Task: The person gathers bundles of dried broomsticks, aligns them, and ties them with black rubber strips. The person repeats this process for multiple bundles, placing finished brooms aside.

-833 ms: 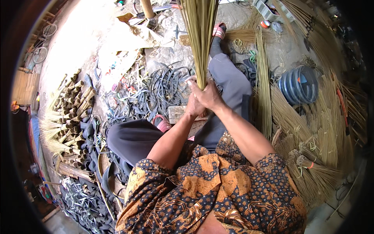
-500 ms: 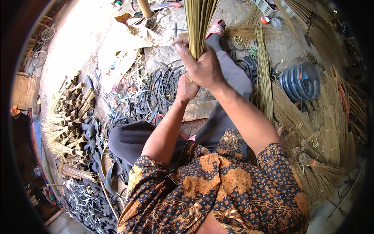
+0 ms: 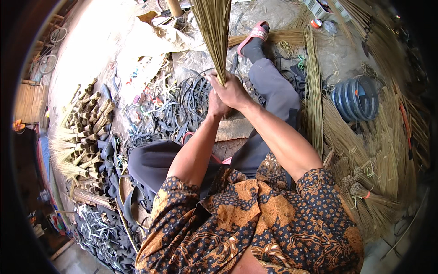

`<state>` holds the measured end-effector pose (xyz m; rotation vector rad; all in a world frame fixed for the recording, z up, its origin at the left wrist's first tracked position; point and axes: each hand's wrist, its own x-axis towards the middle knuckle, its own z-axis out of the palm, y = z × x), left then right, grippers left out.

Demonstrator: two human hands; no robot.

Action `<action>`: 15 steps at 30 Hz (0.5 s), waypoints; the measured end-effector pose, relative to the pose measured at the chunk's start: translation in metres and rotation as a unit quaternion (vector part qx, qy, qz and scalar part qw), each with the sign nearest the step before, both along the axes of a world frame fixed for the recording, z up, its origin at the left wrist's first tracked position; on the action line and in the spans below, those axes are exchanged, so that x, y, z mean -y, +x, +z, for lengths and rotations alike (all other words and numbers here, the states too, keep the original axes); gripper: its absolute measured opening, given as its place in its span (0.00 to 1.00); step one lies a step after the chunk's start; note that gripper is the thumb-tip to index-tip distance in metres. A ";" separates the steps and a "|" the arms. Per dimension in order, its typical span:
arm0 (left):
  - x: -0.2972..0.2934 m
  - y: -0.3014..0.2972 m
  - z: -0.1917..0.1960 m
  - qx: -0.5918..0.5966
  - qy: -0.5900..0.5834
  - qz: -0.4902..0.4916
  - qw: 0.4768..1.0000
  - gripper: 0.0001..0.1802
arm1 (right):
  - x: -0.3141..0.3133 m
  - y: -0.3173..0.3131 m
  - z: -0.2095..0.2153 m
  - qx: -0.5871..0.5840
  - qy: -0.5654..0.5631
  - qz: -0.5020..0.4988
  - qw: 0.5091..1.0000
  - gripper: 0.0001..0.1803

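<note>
A bundle of thin broom sticks rises from my hands, tilted a little left, its upper end fanning out past the top edge of the picture. My right hand is closed around the narrow lower part. Just below and to the left, my left hand grips the bottom end; its fingers are partly hidden behind the right hand. A wooden block lies beneath the hands, between my legs. Dark rubber strips are strewn on the floor beside it.
Tied short stick bundles are piled at the left, above more black strips. Long loose sticks lie right of my leg, near a ribbed blue-grey container. A white crate stands far right.
Both hands have come lower with the bundle. Its top has swung left, and more of its fanned length shows. My right foot has shifted slightly into fuller view.
</note>
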<state>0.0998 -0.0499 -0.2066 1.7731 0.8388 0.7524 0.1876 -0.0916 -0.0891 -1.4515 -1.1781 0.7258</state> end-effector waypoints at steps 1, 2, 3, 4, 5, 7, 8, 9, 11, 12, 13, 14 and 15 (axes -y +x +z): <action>0.002 0.001 0.002 -0.039 0.031 0.018 0.999 0.20 | 0.002 -0.003 0.001 -0.017 -0.025 0.006 1.000 0.19; 0.005 0.000 0.006 -0.011 0.092 0.044 0.995 0.19 | 0.002 -0.002 0.005 -0.032 -0.085 0.004 0.996 0.20; 0.005 0.003 0.012 0.016 0.087 0.058 0.994 0.19 | 0.000 -0.002 0.009 0.006 -0.090 -0.011 0.996 0.20; 0.010 0.000 0.020 -0.013 0.028 0.040 0.999 0.18 | 0.002 0.002 0.016 0.030 -0.060 0.010 0.998 0.20; 0.011 0.002 0.031 0.061 0.002 0.018 0.998 0.15 | 0.000 0.006 0.025 0.020 -0.044 0.021 0.999 0.19; 0.011 0.005 0.058 0.075 0.027 -0.017 0.997 0.13 | -0.004 0.013 0.052 0.017 -0.027 0.010 0.999 0.18; 0.014 0.004 0.072 0.069 0.031 -0.030 0.997 0.12 | -0.004 0.018 0.068 0.049 0.006 0.021 0.999 0.18; 0.020 0.003 0.084 0.075 -0.012 -0.024 0.997 0.11 | -0.002 0.016 0.083 0.038 0.037 0.017 0.998 0.18; 0.030 0.003 0.102 0.098 0.015 -0.035 0.994 0.12 | 0.005 0.015 0.107 0.032 0.076 0.008 0.997 0.16; 0.038 0.003 0.105 0.105 0.043 -0.034 0.993 0.15 | 0.015 0.014 0.113 0.035 0.082 0.004 0.996 0.15; 0.046 0.002 0.104 0.111 0.071 -0.032 0.991 0.18 | 0.025 0.012 0.115 0.044 0.129 0.016 0.990 0.13; 0.055 0.000 0.100 0.119 0.076 -0.040 0.989 0.20 | 0.037 0.009 0.111 0.044 0.061 0.007 0.997 0.14; 0.063 -0.003 0.091 0.127 0.081 -0.048 0.987 0.22 | 0.049 0.007 0.103 0.050 0.032 0.014 0.998 0.15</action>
